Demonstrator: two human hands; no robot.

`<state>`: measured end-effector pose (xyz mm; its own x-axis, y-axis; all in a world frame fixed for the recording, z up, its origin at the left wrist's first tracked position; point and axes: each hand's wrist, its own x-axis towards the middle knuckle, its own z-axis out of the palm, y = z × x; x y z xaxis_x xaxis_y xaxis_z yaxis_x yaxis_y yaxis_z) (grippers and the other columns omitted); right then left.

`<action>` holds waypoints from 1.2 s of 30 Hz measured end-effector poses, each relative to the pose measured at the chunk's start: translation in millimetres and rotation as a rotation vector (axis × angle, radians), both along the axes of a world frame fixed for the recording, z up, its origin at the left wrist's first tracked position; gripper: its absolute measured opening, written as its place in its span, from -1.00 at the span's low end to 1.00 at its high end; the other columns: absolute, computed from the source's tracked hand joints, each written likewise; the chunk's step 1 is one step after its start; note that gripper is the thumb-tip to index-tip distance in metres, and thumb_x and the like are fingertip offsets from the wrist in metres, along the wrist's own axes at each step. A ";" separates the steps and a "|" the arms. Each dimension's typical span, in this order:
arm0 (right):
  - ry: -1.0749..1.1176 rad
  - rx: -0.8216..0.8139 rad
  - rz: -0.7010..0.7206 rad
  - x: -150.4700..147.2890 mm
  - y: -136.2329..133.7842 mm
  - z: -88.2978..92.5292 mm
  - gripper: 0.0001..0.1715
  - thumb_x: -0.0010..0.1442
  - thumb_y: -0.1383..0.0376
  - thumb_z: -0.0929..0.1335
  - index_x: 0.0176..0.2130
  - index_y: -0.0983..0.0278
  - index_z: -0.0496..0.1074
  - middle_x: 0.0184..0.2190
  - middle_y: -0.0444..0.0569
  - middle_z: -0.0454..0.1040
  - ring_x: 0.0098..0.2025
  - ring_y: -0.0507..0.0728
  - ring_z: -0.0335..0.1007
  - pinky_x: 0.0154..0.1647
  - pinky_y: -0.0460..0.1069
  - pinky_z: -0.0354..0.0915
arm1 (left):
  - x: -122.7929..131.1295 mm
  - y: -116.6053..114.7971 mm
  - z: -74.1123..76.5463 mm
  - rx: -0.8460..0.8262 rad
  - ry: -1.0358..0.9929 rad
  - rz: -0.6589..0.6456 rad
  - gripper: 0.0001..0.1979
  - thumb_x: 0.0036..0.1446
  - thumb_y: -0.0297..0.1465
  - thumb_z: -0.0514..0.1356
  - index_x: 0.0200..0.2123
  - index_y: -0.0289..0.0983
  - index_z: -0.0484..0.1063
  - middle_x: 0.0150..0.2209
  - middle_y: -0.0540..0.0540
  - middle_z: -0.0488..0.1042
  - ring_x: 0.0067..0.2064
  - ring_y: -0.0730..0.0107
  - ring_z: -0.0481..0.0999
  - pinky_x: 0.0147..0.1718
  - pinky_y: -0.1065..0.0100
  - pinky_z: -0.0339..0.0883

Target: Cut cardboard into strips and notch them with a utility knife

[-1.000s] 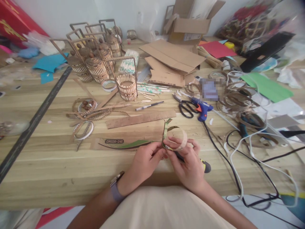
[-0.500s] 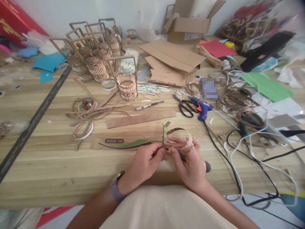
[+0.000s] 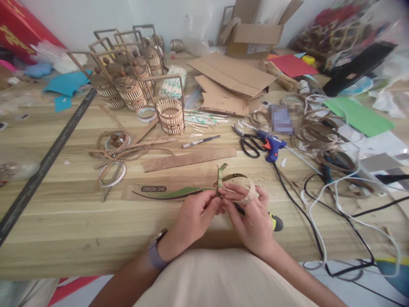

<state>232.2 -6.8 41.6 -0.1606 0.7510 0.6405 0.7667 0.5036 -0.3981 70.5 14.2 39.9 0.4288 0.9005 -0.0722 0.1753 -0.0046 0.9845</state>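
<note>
My left hand point(image 3: 198, 215) is closed, thumb and forefinger pinching a thin cardboard strip point(image 3: 221, 175) with green print that stands up between the hands. My right hand point(image 3: 252, 217) closes on the same strip from the other side, fingertips nearly touching the left ones. A pale curled band point(image 3: 251, 192) loops over the right fingers; whether it joins the strip is hidden. Beneath the right palm lies a tool with a black and yellow-green handle point(image 3: 276, 222), its working end mostly covered. Left of the hands a flat printed cardboard piece point(image 3: 153, 192) rests on the table.
Ahead lie a brown cardboard strip point(image 3: 188, 159), a pen point(image 3: 201, 141), black-handled scissors point(image 3: 251, 145) and a blue glue gun point(image 3: 271, 147). Behind stand an open stick basket point(image 3: 170, 121) and several lidded ones point(image 3: 131, 91). Cables point(image 3: 338, 213) tangle at right.
My right fingers have shifted slightly left against the strip, and the pale band moved with them. More of the tool's yellow-green handle shows beside the right hand.
</note>
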 end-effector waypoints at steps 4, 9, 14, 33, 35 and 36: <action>0.015 -0.053 -0.028 3.1 -0.6 -1.0 -0.89 0.35 0.37 0.30 -0.18 0.18 0.41 -0.27 -0.10 0.67 -0.14 0.16 0.60 0.05 0.13 0.11 | 0.5 -1.3 -0.4 -0.015 -0.013 -0.028 -0.72 0.35 -0.32 0.05 -0.23 -0.29 0.52 -0.36 -0.06 0.61 -0.34 0.40 0.58 -0.31 0.46 0.38; 0.016 -0.016 -0.003 2.9 -1.8 -0.7 -0.88 0.34 0.38 0.31 -0.14 0.19 0.41 -0.26 -0.07 0.67 -0.16 0.16 0.61 0.02 0.13 0.13 | 1.4 0.6 -0.3 -0.061 -0.047 -0.026 -0.76 0.32 -0.29 0.11 -0.19 -0.28 0.53 -0.30 -0.07 0.63 -0.27 0.37 0.60 -0.31 0.47 0.38; 0.009 0.003 0.012 -0.1 -1.8 1.0 -0.88 0.30 0.39 0.35 -0.16 0.17 0.39 -0.25 -0.10 0.67 -0.12 0.16 0.60 0.05 0.12 0.13 | 0.5 1.4 -0.9 0.022 0.022 0.003 -0.74 0.35 -0.31 0.06 -0.24 -0.28 0.52 -0.36 -0.04 0.60 -0.33 0.40 0.56 -0.31 0.46 0.34; -0.017 0.007 -0.002 0.0 -1.7 1.5 -0.91 0.33 0.35 0.33 -0.14 0.17 0.39 -0.24 -0.09 0.67 -0.14 0.16 0.61 0.04 0.12 0.15 | 0.7 0.5 1.0 0.044 0.044 0.015 -0.73 0.34 -0.31 0.05 -0.28 -0.27 0.51 -0.38 -0.04 0.59 -0.35 0.40 0.55 -0.34 0.46 0.32; -0.028 0.013 -0.023 -0.9 -1.3 2.3 -0.92 0.34 0.33 0.34 -0.14 0.18 0.40 -0.22 -0.07 0.67 -0.12 0.17 0.60 0.03 0.13 0.14 | 0.6 0.3 1.1 0.060 0.066 0.018 -0.72 0.34 -0.31 0.05 -0.32 -0.27 0.49 -0.41 -0.03 0.57 -0.38 0.40 0.52 -0.37 0.45 0.31; -0.035 0.016 -0.024 -1.0 -1.2 2.6 -0.93 0.33 0.34 0.34 -0.15 0.18 0.40 -0.22 -0.08 0.67 -0.12 0.17 0.60 0.03 0.12 0.14 | 0.6 0.1 1.4 0.067 0.070 0.017 -0.72 0.34 -0.30 0.05 -0.33 -0.27 0.48 -0.41 -0.03 0.57 -0.38 0.40 0.52 -0.37 0.45 0.30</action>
